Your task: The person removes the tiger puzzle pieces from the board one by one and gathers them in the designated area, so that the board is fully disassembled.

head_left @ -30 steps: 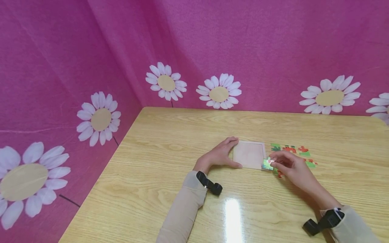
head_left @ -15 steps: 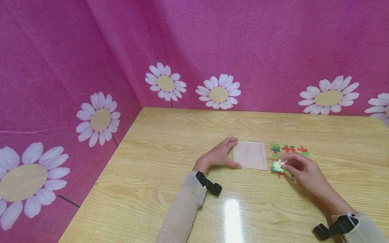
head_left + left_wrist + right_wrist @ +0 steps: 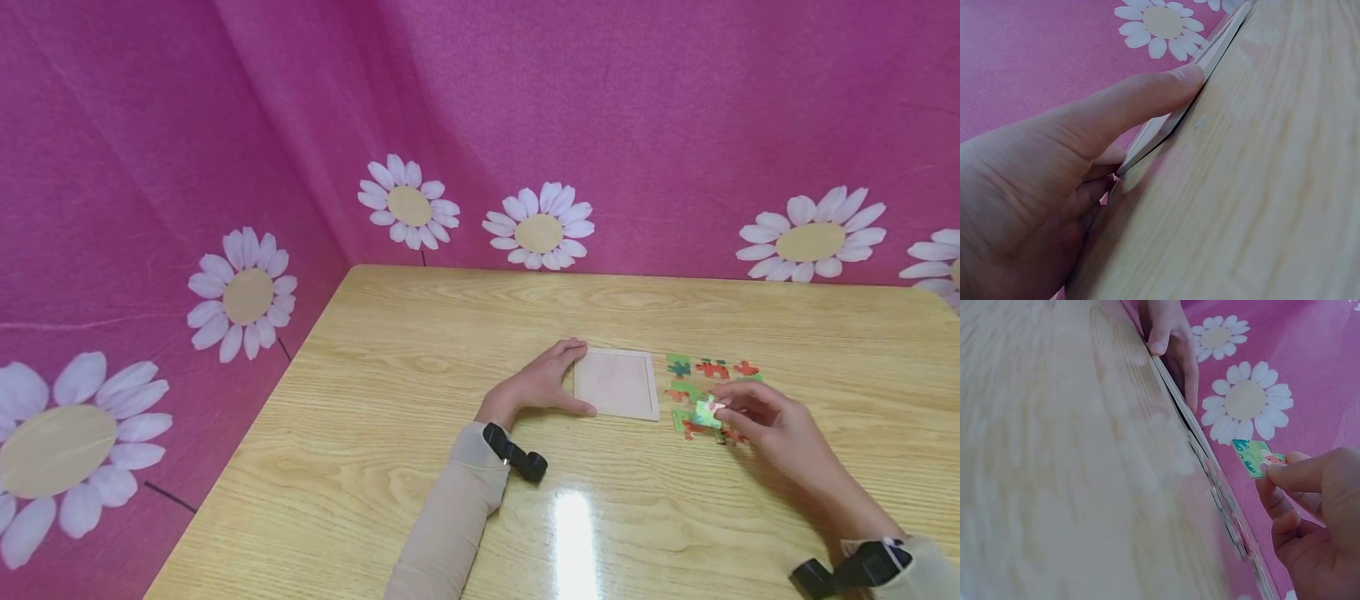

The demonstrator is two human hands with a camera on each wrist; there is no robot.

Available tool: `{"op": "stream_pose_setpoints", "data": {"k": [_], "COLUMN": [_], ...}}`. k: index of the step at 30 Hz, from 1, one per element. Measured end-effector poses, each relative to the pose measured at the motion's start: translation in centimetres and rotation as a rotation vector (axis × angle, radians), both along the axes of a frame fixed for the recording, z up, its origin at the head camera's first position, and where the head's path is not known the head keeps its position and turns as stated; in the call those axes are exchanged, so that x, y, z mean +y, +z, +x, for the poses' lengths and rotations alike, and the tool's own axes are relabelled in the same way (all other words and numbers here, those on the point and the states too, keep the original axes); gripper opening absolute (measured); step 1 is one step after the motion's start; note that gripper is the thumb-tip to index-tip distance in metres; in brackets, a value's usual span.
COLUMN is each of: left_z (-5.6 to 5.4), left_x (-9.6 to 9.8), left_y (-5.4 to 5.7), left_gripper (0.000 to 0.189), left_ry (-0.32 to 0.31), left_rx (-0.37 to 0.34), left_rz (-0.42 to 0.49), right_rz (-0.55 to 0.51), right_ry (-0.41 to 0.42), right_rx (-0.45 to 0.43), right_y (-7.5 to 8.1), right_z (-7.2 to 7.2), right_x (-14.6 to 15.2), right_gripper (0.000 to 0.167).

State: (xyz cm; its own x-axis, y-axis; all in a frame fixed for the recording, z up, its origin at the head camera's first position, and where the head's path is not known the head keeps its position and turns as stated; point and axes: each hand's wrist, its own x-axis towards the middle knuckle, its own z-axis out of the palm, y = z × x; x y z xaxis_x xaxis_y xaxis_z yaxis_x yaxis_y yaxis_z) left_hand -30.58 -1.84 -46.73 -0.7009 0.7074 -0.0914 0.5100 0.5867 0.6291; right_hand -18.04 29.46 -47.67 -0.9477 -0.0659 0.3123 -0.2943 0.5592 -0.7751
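My left hand grips the left side of a shallow, pale wooden puzzle tray, thumb at the near edge and fingers at the far corner. In the left wrist view the thumb presses on the rim of the tray. To the right, my right hand pinches a green puzzle piece between thumb and fingers, above the loose pieces. The right wrist view shows this puzzle piece raised off the table, green with blue swirls and a bit of red.
Several green and red puzzle pieces lie in rough rows right of the tray, some hidden by my right hand. The wooden table meets a pink curtain with white flowers at its back and left. Glare shows near the front.
My right hand has moved right with the pinched puzzle piece, from the tray's near right corner to over the loose pieces. My left hand and the tray stay in place.
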Motion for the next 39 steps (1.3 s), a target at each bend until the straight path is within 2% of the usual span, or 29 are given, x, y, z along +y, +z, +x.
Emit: {"op": "stream_pose_setpoints", "data": {"k": [5, 12, 22, 29, 34, 39], "left_z": [0.1, 0.1, 0.1, 0.1, 0.1, 0.1], "left_x": [0.0, 0.0, -0.2, -0.1, 0.0, -0.1], "left_y": [0.0, 0.0, -0.1, -0.1, -0.2, -0.2], "left_gripper": [0.102, 0.101, 0.102, 0.102, 0.102, 0.102], "left_ry": [-0.001, -0.004, 0.017, 0.018, 0.021, 0.024], "left_rx": [0.001, 0.014, -0.024, -0.015, -0.019, -0.026], "left_rz": [0.002, -0.002, 0.024, 0.013, 0.015, 0.022], "right_rz": [-0.022, 0.000, 0.056, 0.040, 0.074, 0.061], "right_ry": [0.008, -0.037, -0.082, -0.081, -0.121, -0.147], "right_rx": [0.032, 0.000, -0.019, -0.022, -0.047, -0.049], "right_y": [-0.1, -0.2, 0.2, 0.0, -0.1, -0.4], "right_z": [0.3, 0.7, 1.3, 1.6, 1.8, 2.1], "right_x": [0.8, 1.9, 3.1, 3.9, 4.5, 5.0], "right_gripper": [0.024, 0.024, 0.027, 0.022, 0.020, 0.019]}}
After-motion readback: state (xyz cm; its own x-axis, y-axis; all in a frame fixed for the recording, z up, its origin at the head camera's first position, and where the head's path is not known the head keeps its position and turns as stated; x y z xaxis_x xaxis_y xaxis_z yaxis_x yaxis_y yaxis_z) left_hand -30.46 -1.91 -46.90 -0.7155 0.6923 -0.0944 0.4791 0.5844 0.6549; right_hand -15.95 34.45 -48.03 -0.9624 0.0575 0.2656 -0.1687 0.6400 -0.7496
